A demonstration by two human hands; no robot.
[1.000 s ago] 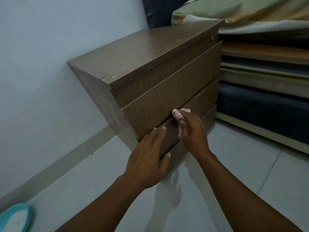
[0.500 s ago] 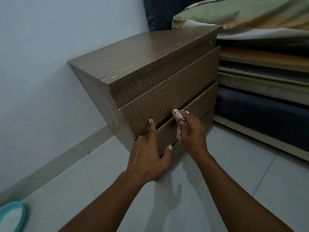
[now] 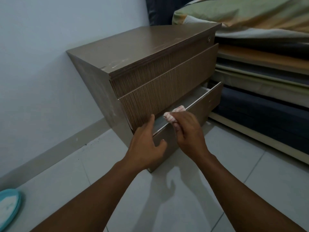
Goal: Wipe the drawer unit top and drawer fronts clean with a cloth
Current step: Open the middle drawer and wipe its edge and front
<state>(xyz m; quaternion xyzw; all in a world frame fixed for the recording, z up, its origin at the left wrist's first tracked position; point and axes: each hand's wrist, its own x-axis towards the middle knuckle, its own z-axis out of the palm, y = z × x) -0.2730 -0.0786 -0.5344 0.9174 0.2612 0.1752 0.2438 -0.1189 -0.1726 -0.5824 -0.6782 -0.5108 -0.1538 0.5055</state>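
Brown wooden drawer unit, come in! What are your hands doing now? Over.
Right hand grips red-striped white cloth at bottom drawer's top edge. Left hand open beside it. Brown wooden drawer unit: bottom drawer ajar. Nothing blocking.

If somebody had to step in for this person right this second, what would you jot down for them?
Right hand: closed on the striped cloth, pressing it on the top edge of the lower drawer, which stands pulled partly open.
Left hand: open, holds nothing, fingers by that drawer's left end and against the middle drawer front.
Drawer unit: on the floor against the wall, beside the bed; upper drawers shut.
Done: cannot tell; pale scuffs show on the top's front corner.
Left: finish that edge, shut the drawer, check fronts and top.
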